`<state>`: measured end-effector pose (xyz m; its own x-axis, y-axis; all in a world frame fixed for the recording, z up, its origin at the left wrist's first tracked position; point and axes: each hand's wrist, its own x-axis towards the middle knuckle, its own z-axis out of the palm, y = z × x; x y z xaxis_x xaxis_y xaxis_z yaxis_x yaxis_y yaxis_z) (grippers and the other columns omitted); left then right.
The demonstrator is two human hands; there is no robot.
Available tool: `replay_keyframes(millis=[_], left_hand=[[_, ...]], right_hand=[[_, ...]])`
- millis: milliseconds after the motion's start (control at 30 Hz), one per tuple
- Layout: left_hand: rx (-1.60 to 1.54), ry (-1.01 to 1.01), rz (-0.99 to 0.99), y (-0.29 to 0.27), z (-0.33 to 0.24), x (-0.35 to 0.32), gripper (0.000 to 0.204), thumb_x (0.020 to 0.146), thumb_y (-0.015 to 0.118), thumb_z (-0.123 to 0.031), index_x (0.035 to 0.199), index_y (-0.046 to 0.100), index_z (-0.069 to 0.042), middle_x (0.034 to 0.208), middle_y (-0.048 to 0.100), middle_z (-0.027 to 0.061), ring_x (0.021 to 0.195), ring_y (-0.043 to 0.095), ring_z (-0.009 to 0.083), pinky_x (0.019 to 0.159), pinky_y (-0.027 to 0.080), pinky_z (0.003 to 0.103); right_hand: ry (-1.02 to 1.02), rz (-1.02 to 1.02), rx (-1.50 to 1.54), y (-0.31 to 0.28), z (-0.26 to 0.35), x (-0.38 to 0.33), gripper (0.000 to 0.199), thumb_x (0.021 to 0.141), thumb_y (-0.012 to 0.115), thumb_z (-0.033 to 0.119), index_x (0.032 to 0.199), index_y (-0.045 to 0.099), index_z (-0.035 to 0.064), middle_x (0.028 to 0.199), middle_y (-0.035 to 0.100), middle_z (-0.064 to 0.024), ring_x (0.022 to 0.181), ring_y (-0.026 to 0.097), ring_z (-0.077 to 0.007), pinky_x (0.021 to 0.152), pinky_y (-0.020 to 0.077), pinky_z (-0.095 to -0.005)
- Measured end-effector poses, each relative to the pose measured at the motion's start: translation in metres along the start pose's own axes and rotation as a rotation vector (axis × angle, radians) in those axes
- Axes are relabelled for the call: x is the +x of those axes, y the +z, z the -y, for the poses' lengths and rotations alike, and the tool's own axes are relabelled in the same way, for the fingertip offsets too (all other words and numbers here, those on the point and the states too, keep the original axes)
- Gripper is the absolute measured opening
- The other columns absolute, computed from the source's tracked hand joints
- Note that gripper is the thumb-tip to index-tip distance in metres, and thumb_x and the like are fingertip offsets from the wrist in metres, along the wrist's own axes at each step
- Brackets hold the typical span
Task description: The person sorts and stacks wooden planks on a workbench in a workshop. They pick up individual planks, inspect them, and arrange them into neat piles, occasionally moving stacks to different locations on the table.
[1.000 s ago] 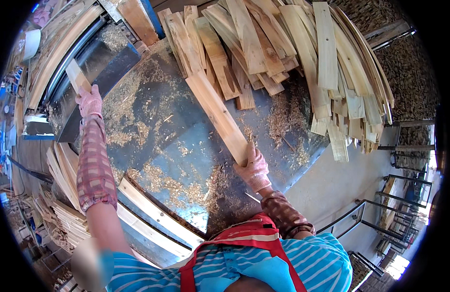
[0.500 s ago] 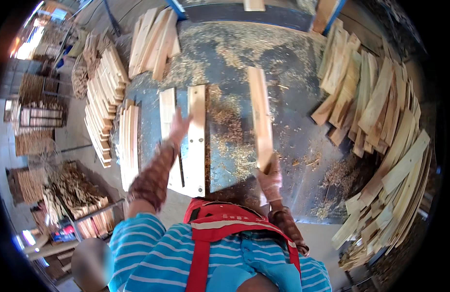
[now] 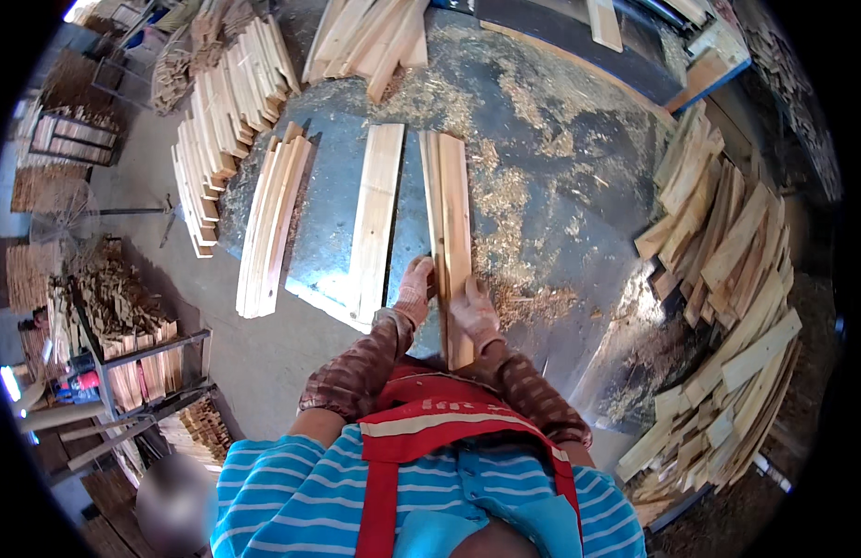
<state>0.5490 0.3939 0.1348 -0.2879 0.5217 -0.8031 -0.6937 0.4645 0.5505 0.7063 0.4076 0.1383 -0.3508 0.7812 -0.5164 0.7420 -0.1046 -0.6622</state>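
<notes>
Two pale wooden boards lie side by side in front of me, their near ends at my apron. The left board (image 3: pixel 434 200) is tilted up on edge against the flatter right board (image 3: pixel 456 205). My left hand (image 3: pixel 414 286) grips the left side of this pair, its fingertips curled at the edge. On the other side my right hand (image 3: pixel 475 312) is closed round the edge of the right board. Both hands look pale and gloved, and the fingers are partly hidden by the wood. Just left of my left hand lies another flat board (image 3: pixel 376 219).
The dark metal table (image 3: pixel 570 251) is strewn with wood shavings (image 3: pixel 505 223). A few boards (image 3: pixel 274 228) stand together at its left edge, with a longer stack (image 3: pixel 230 112) beyond. Loose boards (image 3: pixel 374 42) lie at the far side. Large piles (image 3: pixel 728 279) flank the right. A machine (image 3: pixel 579 46) is at the back.
My right hand has brought its board leftward against the other board. My left hand has come back toward me and closed on the pair. The view has shifted.
</notes>
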Motion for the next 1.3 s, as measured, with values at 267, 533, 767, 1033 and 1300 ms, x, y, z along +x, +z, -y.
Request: replay_keyframes(millis=[267, 533, 767, 1033, 1300], left_hand=[[0.08, -0.168, 0.452, -0.012, -0.012, 0.004, 0.034, 0.104, 0.055, -0.022, 0.134, 0.056, -0.009, 0.129, 0.064, 0.0099, 0.116, 0.062, 0.0215, 0.095, 0.052, 0.038], [0.511, 0.28, -0.175, -0.105, -0.041, 0.019, 0.049, 0.093, 0.069, -0.021, 0.136, 0.058, -0.001, 0.131, 0.063, 0.0184, 0.123, 0.06, 0.0309, 0.103, 0.048, 0.038], [1.124, 0.674, -0.409, -0.103, -0.047, 0.005, 0.045, 0.083, 0.074, -0.021, 0.122, 0.056, -0.008, 0.123, 0.056, 0.0166, 0.113, 0.055, 0.0405, 0.094, 0.048, 0.049], [1.231, 0.659, -0.476, -0.117, -0.049, 0.015, 0.065, 0.078, 0.077, -0.028, 0.134, 0.05, -0.008, 0.137, 0.051, 0.0209, 0.123, 0.052, 0.0428, 0.101, 0.045, 0.05], [1.326, 0.458, -0.482, -0.132, -0.043, 0.007, 0.089, 0.076, 0.078, -0.033, 0.15, 0.035, -0.007, 0.147, 0.045, 0.0204, 0.137, 0.043, 0.0388, 0.113, 0.038, 0.045]], right_hand=[[0.255, -0.28, -0.202, -0.009, 0.024, 0.012, 0.054, 0.078, 0.071, 0.041, 0.115, 0.052, 0.0065, 0.111, 0.065, -0.0214, 0.101, 0.067, -0.0411, 0.085, 0.0563, -0.0496], [0.23, -0.363, -0.263, 0.005, 0.034, 0.002, 0.043, 0.083, 0.068, 0.032, 0.112, 0.05, 0.0059, 0.107, 0.062, -0.0189, 0.093, 0.067, -0.04, 0.078, 0.0555, -0.052], [0.286, -0.378, -0.315, 0.011, 0.034, 0.006, 0.044, 0.085, 0.07, 0.036, 0.112, 0.051, 0.0075, 0.104, 0.064, -0.0173, 0.094, 0.068, -0.0389, 0.078, 0.0562, -0.0519], [0.267, -0.495, -0.388, 0.022, 0.044, 0.003, 0.042, 0.086, 0.07, 0.035, 0.112, 0.052, 0.0085, 0.107, 0.064, -0.0166, 0.096, 0.068, -0.0377, 0.078, 0.0572, -0.0511], [0.305, -0.321, -0.247, 0.006, 0.047, 0.005, 0.048, 0.085, 0.068, 0.038, 0.116, 0.051, 0.0062, 0.1, 0.069, -0.02, 0.093, 0.07, -0.0406, 0.079, 0.0567, -0.0524]])
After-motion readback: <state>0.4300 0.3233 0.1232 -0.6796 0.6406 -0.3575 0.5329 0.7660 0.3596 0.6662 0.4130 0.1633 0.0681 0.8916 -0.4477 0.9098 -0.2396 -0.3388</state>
